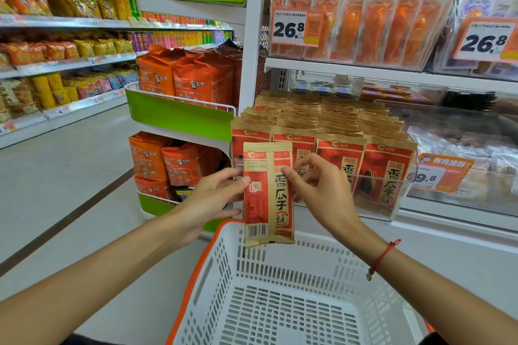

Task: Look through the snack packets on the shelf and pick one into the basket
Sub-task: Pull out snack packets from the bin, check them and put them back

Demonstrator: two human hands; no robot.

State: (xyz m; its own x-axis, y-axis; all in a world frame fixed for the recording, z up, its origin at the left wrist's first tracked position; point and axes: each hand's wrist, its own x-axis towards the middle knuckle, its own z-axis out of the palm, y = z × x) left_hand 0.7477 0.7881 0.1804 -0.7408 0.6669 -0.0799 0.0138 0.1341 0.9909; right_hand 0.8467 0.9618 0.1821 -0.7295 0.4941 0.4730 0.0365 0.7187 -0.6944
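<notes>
At the centre of the frame, a tan-and-red snack packet (267, 193) is held upright, its back with the barcode showing. The left hand (213, 199) pinches its left edge, and the right hand (316, 187) pinches its right edge. Its bottom hangs just above the rim of the white basket (280, 302). Behind it, matching packets (336, 131) fill the shelf (392, 75) bin.

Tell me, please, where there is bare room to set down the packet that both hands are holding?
The basket floor is bare from wall to wall, right below the held packet. The left hand and right hand pinch its edges. The clear bin behind is crowded, with rows of like packets packed upright.
</notes>
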